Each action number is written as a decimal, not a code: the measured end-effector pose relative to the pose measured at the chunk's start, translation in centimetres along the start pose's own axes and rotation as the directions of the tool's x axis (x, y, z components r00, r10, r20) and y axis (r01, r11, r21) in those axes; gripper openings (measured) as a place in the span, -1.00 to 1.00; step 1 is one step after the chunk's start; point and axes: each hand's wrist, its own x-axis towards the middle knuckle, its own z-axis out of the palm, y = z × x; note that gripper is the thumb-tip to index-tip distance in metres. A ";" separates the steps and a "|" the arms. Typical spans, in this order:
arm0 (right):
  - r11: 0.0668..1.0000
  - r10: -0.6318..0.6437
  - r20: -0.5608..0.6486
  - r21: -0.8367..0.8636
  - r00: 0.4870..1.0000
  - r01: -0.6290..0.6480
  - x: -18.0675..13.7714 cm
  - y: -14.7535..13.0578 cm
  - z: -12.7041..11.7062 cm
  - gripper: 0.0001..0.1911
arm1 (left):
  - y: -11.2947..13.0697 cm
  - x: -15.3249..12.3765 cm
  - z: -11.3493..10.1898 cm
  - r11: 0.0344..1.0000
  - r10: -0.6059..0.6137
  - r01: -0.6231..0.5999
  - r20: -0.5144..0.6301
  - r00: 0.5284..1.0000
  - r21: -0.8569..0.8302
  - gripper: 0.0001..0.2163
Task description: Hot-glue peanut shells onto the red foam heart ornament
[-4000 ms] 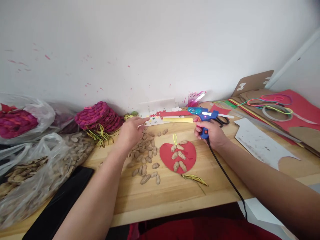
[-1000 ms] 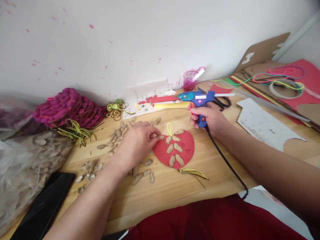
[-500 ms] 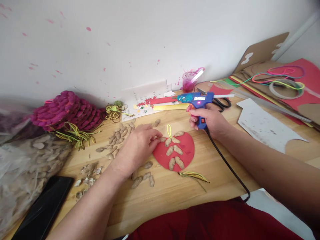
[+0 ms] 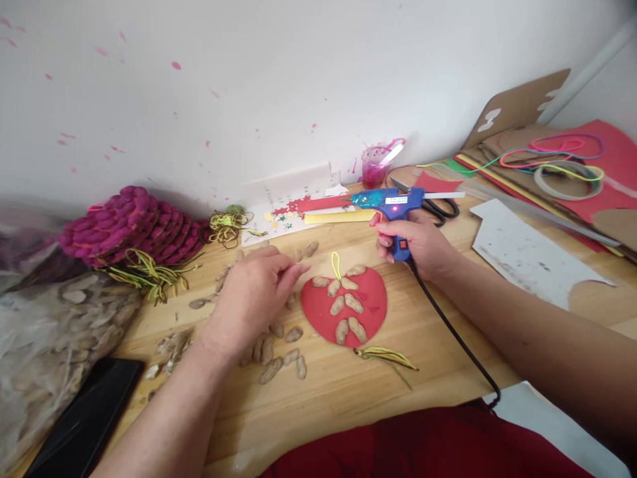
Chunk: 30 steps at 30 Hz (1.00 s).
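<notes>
A red heart-shaped paper lies on the wooden table, with several peanuts stuck on it in a branching pattern and a yellow loop at its top. My left hand hovers just left of the heart over loose peanuts; its fingers are loosely stretched toward the heart and hold nothing. My right hand grips the handle of a blue hot glue gun, held above the heart's upper right with its nozzle pointing left and a red light on. A black cord runs off the front edge.
A magenta woven pile with yellow strings and a plastic bag of peanuts sit at left, a black flat device at front left. Scissors, a pink cup, a yellow tassel, a white sheet and stacked coloured papers lie behind and right.
My left hand took a peanut from the pile, set it on the heart's upper left, then drew back to the left without it. The glue gun stayed almost still.
</notes>
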 end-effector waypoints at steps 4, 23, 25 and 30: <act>1.000 0.002 -0.002 -0.003 1.000 -0.002 0.0 0.1 0.0 -0.84 | 0.0 0.0 0.4 0.997 0.049 -0.053 -0.075 0.996 -0.061 -0.76; 1.000 0.020 0.002 -0.021 1.000 -0.020 -0.1 -0.1 0.2 -0.91 | 0.4 -0.2 1.5 0.982 0.117 -0.119 -0.019 0.993 -0.143 -0.86; 0.999 0.021 -0.006 -0.027 1.000 -0.022 -0.1 -0.1 0.2 -0.93 | 0.4 -0.1 1.6 0.982 0.129 -0.131 -0.021 0.991 -0.138 -0.86; 1.000 0.019 -0.005 -0.025 1.000 -0.020 0.0 0.0 0.1 -0.94 | 0.4 -0.1 1.9 0.979 0.141 -0.142 -0.013 0.990 -0.143 -0.86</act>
